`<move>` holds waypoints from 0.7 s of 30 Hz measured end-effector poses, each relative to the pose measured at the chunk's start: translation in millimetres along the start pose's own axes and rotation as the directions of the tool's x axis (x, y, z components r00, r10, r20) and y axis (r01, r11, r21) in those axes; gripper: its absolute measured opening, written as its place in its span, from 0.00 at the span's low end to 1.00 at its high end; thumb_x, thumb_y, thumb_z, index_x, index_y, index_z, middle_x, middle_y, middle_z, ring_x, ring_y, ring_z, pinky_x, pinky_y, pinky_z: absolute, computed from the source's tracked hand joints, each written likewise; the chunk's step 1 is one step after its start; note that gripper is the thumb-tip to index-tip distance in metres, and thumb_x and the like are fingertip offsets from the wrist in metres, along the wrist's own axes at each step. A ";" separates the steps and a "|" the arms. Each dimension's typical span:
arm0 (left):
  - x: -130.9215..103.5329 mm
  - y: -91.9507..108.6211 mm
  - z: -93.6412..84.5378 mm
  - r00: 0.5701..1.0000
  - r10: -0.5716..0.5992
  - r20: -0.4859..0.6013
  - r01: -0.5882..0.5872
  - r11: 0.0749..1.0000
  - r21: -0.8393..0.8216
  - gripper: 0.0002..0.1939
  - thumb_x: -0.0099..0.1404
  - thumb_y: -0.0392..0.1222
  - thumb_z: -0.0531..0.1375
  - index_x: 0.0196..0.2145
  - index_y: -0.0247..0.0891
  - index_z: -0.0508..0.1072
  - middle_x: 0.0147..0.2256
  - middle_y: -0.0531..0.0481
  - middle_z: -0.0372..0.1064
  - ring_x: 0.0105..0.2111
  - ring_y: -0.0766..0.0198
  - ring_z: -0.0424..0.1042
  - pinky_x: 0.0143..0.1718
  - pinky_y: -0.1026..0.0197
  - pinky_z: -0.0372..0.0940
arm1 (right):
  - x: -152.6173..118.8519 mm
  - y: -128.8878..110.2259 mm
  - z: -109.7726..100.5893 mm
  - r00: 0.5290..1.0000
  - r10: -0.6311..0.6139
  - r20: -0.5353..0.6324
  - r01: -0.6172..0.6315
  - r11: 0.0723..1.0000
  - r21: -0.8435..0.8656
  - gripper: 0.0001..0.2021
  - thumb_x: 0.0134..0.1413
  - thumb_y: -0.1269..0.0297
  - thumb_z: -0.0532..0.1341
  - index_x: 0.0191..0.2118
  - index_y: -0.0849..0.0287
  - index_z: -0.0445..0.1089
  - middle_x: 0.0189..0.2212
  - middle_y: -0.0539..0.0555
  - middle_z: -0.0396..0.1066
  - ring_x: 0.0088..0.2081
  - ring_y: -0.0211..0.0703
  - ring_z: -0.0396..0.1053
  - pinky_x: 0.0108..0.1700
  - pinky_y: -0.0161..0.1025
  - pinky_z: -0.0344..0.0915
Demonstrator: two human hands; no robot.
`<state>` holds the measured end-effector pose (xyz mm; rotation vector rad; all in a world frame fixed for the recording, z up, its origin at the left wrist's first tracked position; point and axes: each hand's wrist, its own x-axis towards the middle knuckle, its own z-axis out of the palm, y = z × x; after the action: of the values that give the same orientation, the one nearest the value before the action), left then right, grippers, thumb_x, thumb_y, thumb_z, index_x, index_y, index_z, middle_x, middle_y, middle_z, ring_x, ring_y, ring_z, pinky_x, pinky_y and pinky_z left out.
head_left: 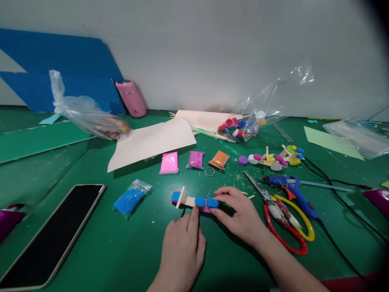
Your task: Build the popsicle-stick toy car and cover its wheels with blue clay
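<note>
A small wooden stick piece (190,200) with blue and pink clay lumps and a short crossbar lies on the green table between my hands. My left hand (184,239) touches the near side of the middle blue lump with its index fingertip, the other fingers curled under. At the piece's right end, my right hand (238,213) pinches the last blue lump (212,203) between thumb and fingers. A packet of blue clay (131,197) rests to the left. Beyond the piece are pink (169,162), purple (196,159) and orange (219,159) packets.
Scissors (285,235) and a blue glue gun (291,188) with its cable lie right of my right hand. A phone (54,235) is at left. Behind stand a pink bottle (132,98), a bag of bottle caps (240,127) and another clay-and-stick piece (273,158).
</note>
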<state>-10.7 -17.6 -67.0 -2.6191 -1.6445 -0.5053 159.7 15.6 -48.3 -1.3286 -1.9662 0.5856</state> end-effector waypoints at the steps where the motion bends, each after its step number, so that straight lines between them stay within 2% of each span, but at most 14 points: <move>1: 0.0 -0.1 0.0 1.000 -0.006 0.000 0.006 1.000 0.002 0.19 0.57 0.33 0.50 0.48 0.27 0.60 0.27 0.45 0.69 0.23 0.59 0.67 0.23 0.56 0.63 | -0.2 0.0 0.0 1.000 -0.002 -0.005 0.002 1.000 0.002 0.07 0.48 0.65 0.60 0.36 0.56 0.71 0.36 0.54 0.68 0.40 0.42 0.66 0.42 0.38 0.64; 7: -0.4 -0.1 -1.4 1.000 -0.012 0.010 0.011 1.000 0.011 0.18 0.58 0.33 0.49 0.47 0.29 0.61 0.27 0.45 0.69 0.23 0.59 0.67 0.24 0.57 0.62 | 2.0 -1.4 -1.6 0.999 -0.020 -0.025 0.020 1.000 0.000 0.14 0.47 0.62 0.61 0.42 0.56 0.69 0.38 0.56 0.67 0.41 0.44 0.66 0.43 0.41 0.64; 11: -1.2 -0.3 -1.2 1.000 -0.004 0.012 0.004 1.000 0.006 0.19 0.58 0.33 0.50 0.48 0.27 0.61 0.28 0.44 0.69 0.24 0.59 0.67 0.24 0.57 0.63 | 5.2 -3.3 -1.7 0.999 -0.049 -0.002 0.049 0.999 0.003 0.11 0.47 0.64 0.60 0.40 0.55 0.70 0.39 0.55 0.67 0.41 0.44 0.65 0.43 0.41 0.64; 21: -0.7 -0.4 0.1 1.000 -0.007 0.020 0.007 1.000 0.007 0.19 0.58 0.33 0.50 0.48 0.28 0.61 0.27 0.45 0.69 0.24 0.59 0.67 0.24 0.57 0.62 | 7.2 -5.3 -4.8 0.998 -0.033 0.056 0.036 0.999 -0.041 0.09 0.48 0.66 0.60 0.38 0.53 0.71 0.40 0.54 0.65 0.42 0.44 0.64 0.43 0.42 0.63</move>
<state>-11.3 -18.0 -67.3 -2.6231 -1.6582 -0.4736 158.3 20.2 -39.4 -1.3138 -2.0525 0.5735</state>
